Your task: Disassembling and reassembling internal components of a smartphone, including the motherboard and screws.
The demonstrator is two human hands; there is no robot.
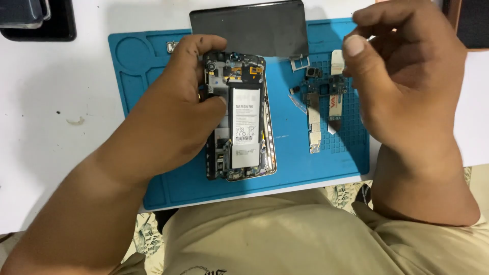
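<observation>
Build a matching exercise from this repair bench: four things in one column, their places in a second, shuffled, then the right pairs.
Things:
1. opened phone
2. circuit board
3. dark back panel
4. right hand

Places:
A. lying at the far edge of the blue mat
B. raised above the mat's right side, fingers pinched
C. held by the left hand at mid-mat
D. lying on the mat's gridded right part

Pairs: 1-C, 2-D, 3-A, 4-B

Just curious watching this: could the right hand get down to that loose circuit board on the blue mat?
Probably yes. The right hand is raised just above the circuit board, which lies uncovered on the blue mat, with nothing between them.
</observation>
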